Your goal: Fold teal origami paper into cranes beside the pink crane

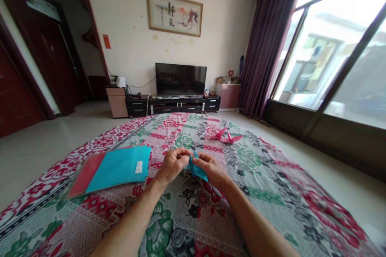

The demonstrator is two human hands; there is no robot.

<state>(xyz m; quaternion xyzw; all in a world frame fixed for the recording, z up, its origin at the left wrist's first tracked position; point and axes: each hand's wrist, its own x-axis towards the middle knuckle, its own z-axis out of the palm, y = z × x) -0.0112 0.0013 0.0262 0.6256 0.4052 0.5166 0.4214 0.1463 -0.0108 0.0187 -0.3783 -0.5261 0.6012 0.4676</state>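
A small folded blue paper is held between both hands above the middle of the patterned tablecloth. The fingertips of my left hand pinch its left end. My right hand grips it from the other side, thumb and fingers closed on the upper part. One blue point sticks up between the hands, and a wider flap hangs below my right fingers. Part of the paper is hidden behind the fingers. Beyond my right hand, two pink folded paper cranes lie close together on the cloth.
Left of my hands, a stack of blue and red paper sheets in a clear wrapper lies on the round table's floral cloth. Past the table's far edge are a television on a low cabinet, a curtain and a large window at right.
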